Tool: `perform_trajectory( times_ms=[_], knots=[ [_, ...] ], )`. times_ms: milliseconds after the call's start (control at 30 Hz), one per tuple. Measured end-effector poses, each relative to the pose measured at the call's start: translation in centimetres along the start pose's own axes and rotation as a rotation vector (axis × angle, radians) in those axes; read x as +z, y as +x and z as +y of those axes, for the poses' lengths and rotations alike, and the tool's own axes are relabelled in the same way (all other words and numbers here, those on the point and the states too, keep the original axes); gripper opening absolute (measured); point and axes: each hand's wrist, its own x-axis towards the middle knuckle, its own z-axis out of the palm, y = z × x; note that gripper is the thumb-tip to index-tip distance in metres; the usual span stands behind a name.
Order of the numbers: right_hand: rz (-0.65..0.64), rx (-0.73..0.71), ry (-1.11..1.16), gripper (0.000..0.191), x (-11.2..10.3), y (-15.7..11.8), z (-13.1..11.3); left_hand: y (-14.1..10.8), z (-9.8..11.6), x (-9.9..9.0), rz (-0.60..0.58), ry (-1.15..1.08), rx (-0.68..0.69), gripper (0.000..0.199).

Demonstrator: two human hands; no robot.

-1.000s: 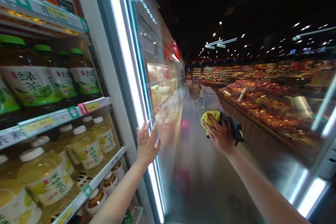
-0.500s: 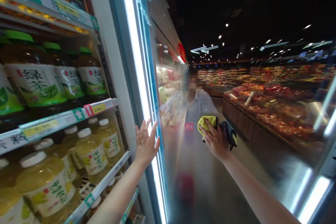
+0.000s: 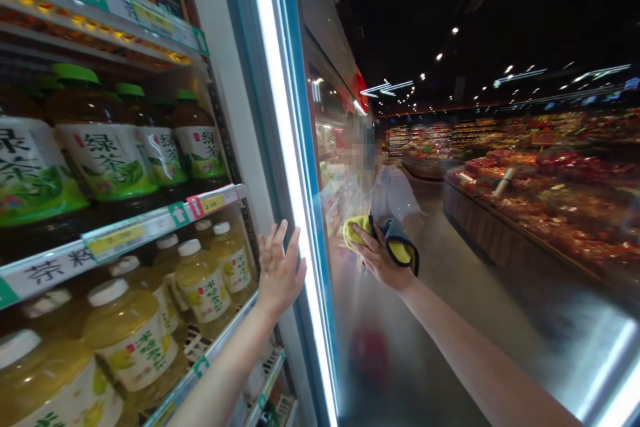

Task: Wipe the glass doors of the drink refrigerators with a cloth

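Bare glass is being left below and to the right of the right hand (image 3: 387,261), while on its left the room is being narrowed by the blue edge (image 3: 314,193) of a glass door (image 3: 350,353) and by a slanting light strip (image 3: 276,73). Near that strip, on the side of the stocked shelves (image 3: 155,224), the left hand (image 3: 277,273) is being held up with its fingers spread; whether anything is being touched by them cannot be told. In front of the glass door, a folded cloth (image 3: 359,230) is being gripped by the right hand, its yellow part being covered by the bent fingers.

A soft, plush texture is being shown by the cloth, with yellow and grey-blue faces and dark edging; its loose end is being looped beside the wrist. A person in a pale shirt (image 3: 395,193) is being mirrored, hazily, in the smooth glass. Rounded bottles are being displayed: dark green-capped bottles (image 3: 105,153) above, pale yellow white-capped bottles (image 3: 205,293) below.
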Motion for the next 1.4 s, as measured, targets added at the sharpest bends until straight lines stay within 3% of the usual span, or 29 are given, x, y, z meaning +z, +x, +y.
perform_trajectory(
  times_ms=[100, 200, 267, 333, 400, 500, 567, 633, 700, 767, 833, 900, 1000, 1033, 1167, 1300, 1400],
  knots=[
    [0.072, 0.039, -0.21, 0.051, 2.4, 2.8, -2.3, 0.3, -0.3, 0.0, 0.005, 0.007, -0.019, 0.069],
    [0.007, -0.111, -0.256, 0.048, 4.6, 3.2, -3.8, 0.5, -0.5, 0.0, 0.007, 0.024, -0.005, 0.069],
    [-0.079, -0.245, -0.159, 0.047, 4.8, 2.2, -3.4, 0.3, -0.7, -0.2, 0.008, 0.04, 0.013, 0.069],
    [-0.108, -0.286, -0.09, 0.053, 3.9, 1.6, -2.4, -0.2, -1.0, -0.5, 0.003, 0.045, 0.016, 0.07],
    [-0.079, -0.253, -0.077, 0.059, 2.7, 2.4, -1.7, -0.7, -1.4, -0.8, 0.0, 0.045, 0.002, 0.071],
    [0.023, -0.146, -0.124, 0.056, 2.4, 6.0, -2.5, -1.1, -1.6, -1.0, -0.005, 0.041, -0.025, 0.07],
    [0.103, -0.069, -0.224, 0.052, 3.8, 8.2, -3.7, -1.0, -1.7, -1.1, -0.014, 0.036, -0.031, 0.069],
    [0.117, -0.037, -0.262, 0.049, 6.1, 8.5, -4.8, -0.8, -1.6, -1.2, -0.019, 0.032, -0.033, 0.068],
    [0.049, -0.017, -0.131, 0.049, 8.6, 6.5, -5.5, -0.8, -1.4, -1.2, -0.015, 0.029, -0.041, 0.067],
    [-0.035, 0.044, 0.202, 0.052, 10.5, 2.7, -5.5, -1.1, -1.2, -1.3, -0.017, 0.028, -0.051, 0.066],
    [-0.076, 0.051, 0.284, 0.056, 11.5, -1.2, -5.2, -1.6, -1.0, -1.5, -0.031, 0.024, -0.052, 0.067],
    [-0.117, 0.06, 0.422, 0.063, 11.3, -3.7, -4.5, -2.1, -0.9, -1.7, -0.053, 0.014, -0.044, 0.068],
    [-0.227, 0.07, 0.676, 0.07, 9.5, -3.3, -3.3, -2.4, -1.0, -2.2, -0.072, -0.004, -0.046, 0.071],
    [-0.243, 0.063, 0.652, 0.07, 8.6, -2.4, -2.9, -2.4, -1.1, -2.3, -0.073, -0.006, -0.049, 0.071],
    [-0.156, 0.028, 0.191, 0.064, 5.5, 0.0, -1.4, -2.3, -1.3, -2.5, -0.073, -0.009, -0.056, 0.07],
    [0.021, 0.062, -0.211, 0.053, 5.9, -3.7, -2.0, -2.9, -0.9, -2.6, -0.07, -0.013, -0.067, 0.071],
    [-0.026, -0.081, -0.268, 0.052, 7.6, -5.7, -3.3, -3.1, -0.1, -2.4, -0.058, -0.013, -0.045, 0.071]
  ],
)
